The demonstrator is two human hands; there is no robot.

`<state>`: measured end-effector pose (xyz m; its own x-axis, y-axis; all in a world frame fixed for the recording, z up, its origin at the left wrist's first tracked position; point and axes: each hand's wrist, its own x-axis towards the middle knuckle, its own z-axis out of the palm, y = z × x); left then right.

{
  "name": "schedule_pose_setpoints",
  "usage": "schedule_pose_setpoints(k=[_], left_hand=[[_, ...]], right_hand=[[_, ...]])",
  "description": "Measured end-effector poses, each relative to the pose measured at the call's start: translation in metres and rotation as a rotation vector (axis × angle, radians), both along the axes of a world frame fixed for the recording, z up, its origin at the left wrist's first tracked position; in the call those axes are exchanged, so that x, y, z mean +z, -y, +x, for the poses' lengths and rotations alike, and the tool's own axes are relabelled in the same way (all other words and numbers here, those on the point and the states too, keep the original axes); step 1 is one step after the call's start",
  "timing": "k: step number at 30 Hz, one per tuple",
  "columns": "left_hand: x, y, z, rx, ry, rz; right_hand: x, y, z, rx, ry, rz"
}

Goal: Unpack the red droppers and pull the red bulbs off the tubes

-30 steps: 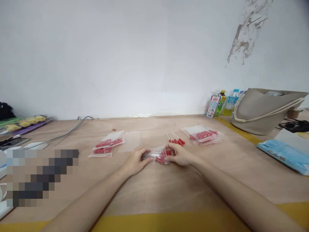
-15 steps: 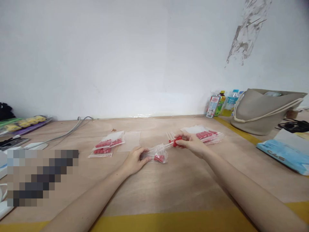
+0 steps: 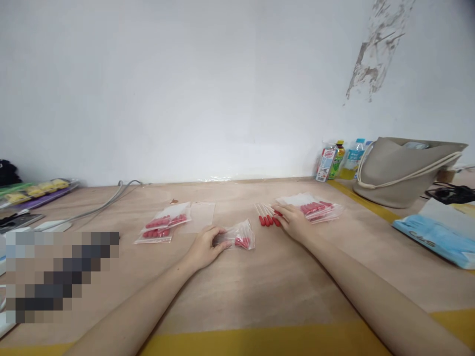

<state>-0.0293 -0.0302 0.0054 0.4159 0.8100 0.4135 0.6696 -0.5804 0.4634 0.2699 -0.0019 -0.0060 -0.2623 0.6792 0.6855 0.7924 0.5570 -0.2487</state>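
thin clear bag (image 3: 242,229) in one hand, red-tipped sticks (image 3: 267,221) at the other

at the far left a grey cable (image 3: 100,206) runs over the wooden table (image 3: 237,296). next comes a left stack of packets (image 3: 158,226) with red heads showing through, and just beside it a flat translucent sleeve (image 3: 199,216), which looks limp and likely to slide.

the left hand (image 3: 210,244) is curled, thumb and fingers pinching the left end of the clear bag, which lies at the middle of the table. red heads bunch at its right end. the film is probably light, soft and slippery, apt to crease; an edge away from the heads seems the best place to hold it.

right of the bag, apart from it, the red-tipped sticks lie side by side, pale shafts pointing away. they look light, the shafts perhaps brittle and inclined to roll, so the thicker red ends should give the surer hold. the right hand (image 3: 295,222) has its fingers bent over the rightmost tips; i cannot tell whether it grips any. just beyond sits a right stack of packets (image 3: 313,209), then a grey tote (image 3: 403,173) and a blue packet (image 3: 432,240).
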Motion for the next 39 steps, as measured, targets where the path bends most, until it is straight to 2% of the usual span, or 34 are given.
schedule_pose_setpoints(k=[5, 14, 20, 22, 27, 33, 39], left_hand=[[0.000, -0.001, 0.000, -0.007, -0.011, -0.010], [0.000, 0.000, 0.000, -0.009, -0.018, -0.008], [0.001, 0.000, 0.000, -0.009, -0.018, 0.002], [0.001, 0.000, 0.001, -0.014, -0.020, 0.000], [0.001, 0.001, 0.003, -0.062, -0.021, 0.029], [-0.001, 0.001, 0.008, -0.053, -0.023, 0.030], [-0.003, 0.002, 0.009, -0.026, -0.063, 0.037]], right_hand=[[-0.003, -0.003, -0.002, 0.031, 0.103, -0.062], [-0.003, 0.005, -0.002, -0.032, 0.107, -0.164], [0.005, 0.013, -0.007, -0.015, -0.028, -0.092], [0.013, 0.022, -0.018, 0.029, -0.059, -0.083], [0.022, 0.041, -0.054, 0.234, -0.019, -0.222], [0.018, 0.040, -0.068, 0.340, 0.021, -0.386], [0.019, 0.041, -0.074, 0.344, 0.038, -0.433]])
